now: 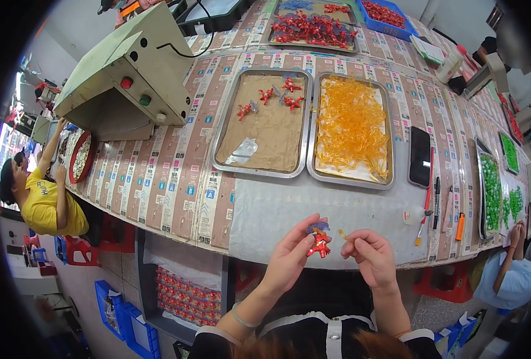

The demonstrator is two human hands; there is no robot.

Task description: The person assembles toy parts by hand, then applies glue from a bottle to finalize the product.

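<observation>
My left hand pinches a small red plastic figure with a bluish-purple top, held over the table's front edge. Just right of it, my right hand grips a small orange translucent piece between thumb and fingertips, close to the figure but apart from it. Beyond my hands lies a metal tray lined with brown board, where several like red figures sit near its far end. Next to it, another metal tray is heaped with orange translucent pieces.
A beige machine stands at the left. On the right lie a black phone, a brush, a black pen and an orange-handled tool. More red figures fill a far tray. Co-workers sit at both sides; a drawer of red figures is below left.
</observation>
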